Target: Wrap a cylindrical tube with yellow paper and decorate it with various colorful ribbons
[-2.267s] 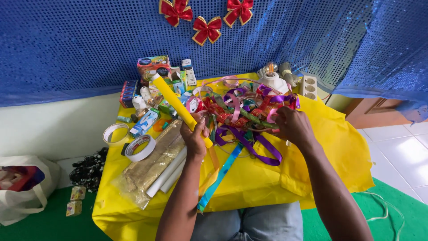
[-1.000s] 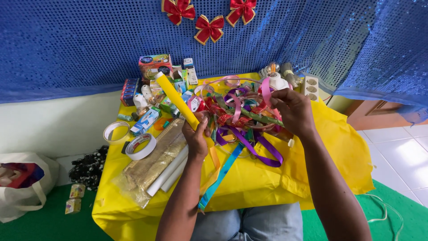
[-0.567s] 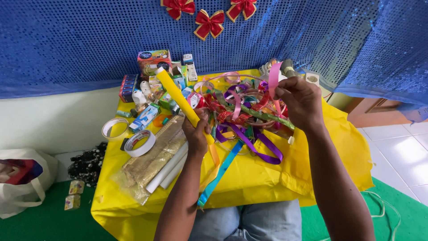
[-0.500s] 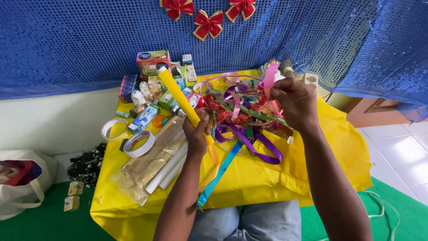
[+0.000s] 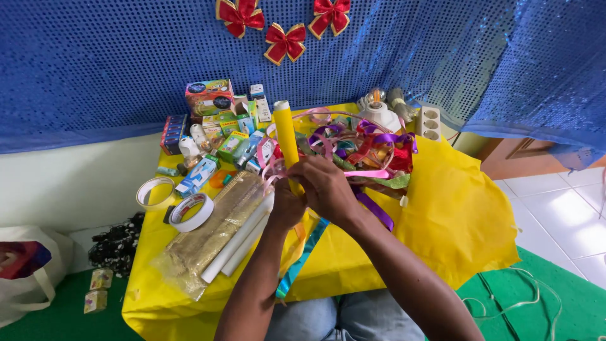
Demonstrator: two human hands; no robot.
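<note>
Hands meet at the centre of the frame, both forearms rising from the lower edge and converging. Right hand (image 5: 329, 188) lies knuckles-up over the left, fingers curled closed around a pink ribbon (image 5: 369, 173) whose strand runs right from the fist toward the ribbon pile (image 5: 366, 146). Left hand (image 5: 285, 205) sits just below and left of it, mostly covered; fingers appear bent against the base of the yellow roll (image 5: 285, 134), but how tightly it grips cannot be told. Roll stands tilted, its top pointing toward the upper centre of the frame.

Surface: table draped in a yellow cloth (image 5: 454, 208), hanging loose at the right. Ribbon pile, in purple, pink, red and green, lies just right of the roll. A blue ribbon (image 5: 303, 256) trails down from under the hands toward the lower edge. Left of the hands lie a gold glitter roll (image 5: 211, 230) and two white tubes (image 5: 240, 243) side by side. Two tape rolls (image 5: 189, 211) sit near the left edge of the table. Small boxes (image 5: 211, 120) cluster at the upper left of the table; a white power strip (image 5: 429, 123) lies at its upper right.

Room: blue sequinned fabric (image 5: 113, 63) covers the wall, with three red bows (image 5: 284, 41) at the top. Green floor at the lower left, white tiles at the right; a white bag (image 5: 28, 278) sits at the left edge.
</note>
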